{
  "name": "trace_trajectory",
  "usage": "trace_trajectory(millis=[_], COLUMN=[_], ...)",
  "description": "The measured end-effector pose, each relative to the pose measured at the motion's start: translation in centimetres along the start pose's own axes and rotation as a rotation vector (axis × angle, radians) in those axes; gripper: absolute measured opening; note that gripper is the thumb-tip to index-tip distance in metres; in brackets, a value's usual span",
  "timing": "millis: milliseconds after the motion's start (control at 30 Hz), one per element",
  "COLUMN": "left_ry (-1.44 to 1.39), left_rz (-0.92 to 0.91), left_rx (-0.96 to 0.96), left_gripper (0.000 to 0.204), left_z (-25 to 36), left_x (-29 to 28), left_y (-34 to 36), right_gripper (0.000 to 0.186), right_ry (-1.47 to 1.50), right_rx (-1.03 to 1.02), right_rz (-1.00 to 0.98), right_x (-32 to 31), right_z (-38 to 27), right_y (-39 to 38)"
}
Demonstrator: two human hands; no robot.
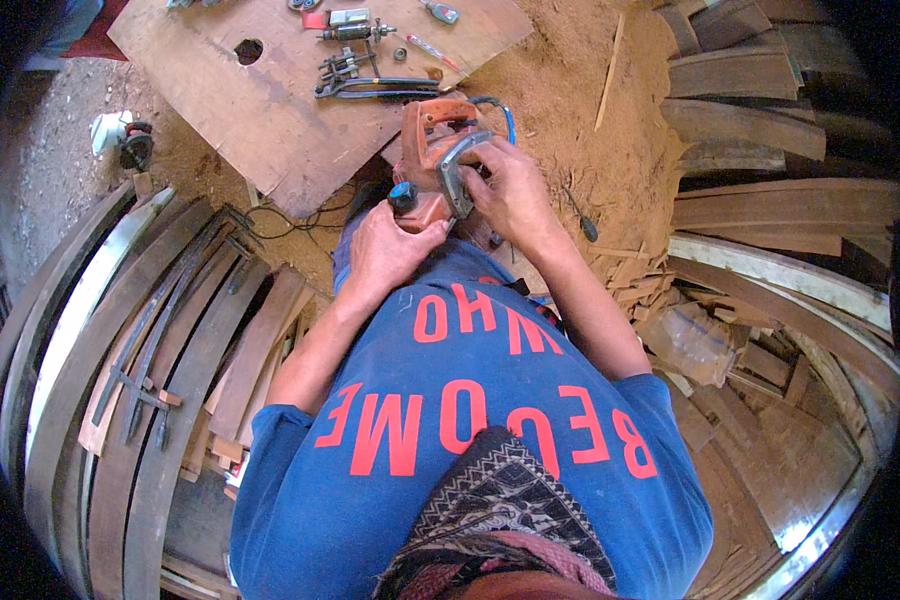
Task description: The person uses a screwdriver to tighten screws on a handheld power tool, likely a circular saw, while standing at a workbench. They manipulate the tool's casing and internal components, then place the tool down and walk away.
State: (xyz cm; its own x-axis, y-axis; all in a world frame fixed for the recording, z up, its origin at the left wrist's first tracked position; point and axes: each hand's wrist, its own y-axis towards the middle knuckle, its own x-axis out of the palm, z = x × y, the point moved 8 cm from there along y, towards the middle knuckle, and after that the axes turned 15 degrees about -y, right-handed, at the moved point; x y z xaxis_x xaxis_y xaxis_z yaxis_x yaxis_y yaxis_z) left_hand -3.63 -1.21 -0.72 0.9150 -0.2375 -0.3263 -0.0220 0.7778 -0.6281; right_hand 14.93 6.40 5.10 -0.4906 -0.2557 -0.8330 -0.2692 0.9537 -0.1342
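An orange electric hand planer (422,150) rests in front of my lap, its looped handle at the far end and a blue-topped knob near my left hand. My left hand (390,248) is closed around the near end of the planer, its thumb along the edge. The fingers of my right hand (505,190) grip the grey, rounded side cover (454,178) on the planer's right. Whether that cover is loose or fixed, I cannot tell. A blue cord (506,118) curves off the planer's far right side.
Beyond the planer lies a plywood sheet (300,130) holding long-handled pliers (380,88), a drill-like part (355,33) and small tools. Curved planks (150,400) with clamps stand at left; more planks (760,215) are stacked right. A screwdriver (584,222) lies on the sawdust.
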Motion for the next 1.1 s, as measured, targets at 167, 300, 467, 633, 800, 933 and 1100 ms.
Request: trace_trajectory(millis=[167, 300, 467, 633, 800, 933, 1100], left_ry=[0.025, 0.042, 0.023, 0.024, -0.019, -0.052, -0.14], left_rz=[-0.017, -0.006, -0.01, -0.01, -0.058, -0.075, -0.062], left_rx=[-0.034, -0.049, -0.037, -0.034, -0.073, -0.036, -0.107], left_gripper=[0.075, 0.074, 0.074, 0.073, 0.071, 0.068, 0.062], left_z=[0.6, 0.4, 0.0, 0.3, -2.2, -4.2, -3.6], left_x=[-0.2, -0.2, -0.2, -0.1, -0.2, -1.0, -1.9], left_y=[-0.2, -0.2, -0.1, 0.0, 0.9, 2.0, 1.4], right_gripper=[0.019, 0.018, 0.018, 0.02, 0.018, 0.023, 0.024], right_ry=[-0.031, -0.067, -0.069, -0.025, -0.017, -0.119, -0.094], right_rx=[-0.031, -0.044, -0.028, 0.056, 0.375, 0.532, 0.5], right_rz=[0.021, -0.002, -0.013, 0.059, 0.224, 0.059, -0.108], right_x=[0.4, 0.7, 1.2, -0.4, -4.0, 0.7, 8.6], right_z=[-0.8, -1.2, -1.0, 1.5, 12.5, 22.0, 23.4], right_y=[0.0, -0.1, -0.3, -0.6, -2.5, -6.6, -10.1])
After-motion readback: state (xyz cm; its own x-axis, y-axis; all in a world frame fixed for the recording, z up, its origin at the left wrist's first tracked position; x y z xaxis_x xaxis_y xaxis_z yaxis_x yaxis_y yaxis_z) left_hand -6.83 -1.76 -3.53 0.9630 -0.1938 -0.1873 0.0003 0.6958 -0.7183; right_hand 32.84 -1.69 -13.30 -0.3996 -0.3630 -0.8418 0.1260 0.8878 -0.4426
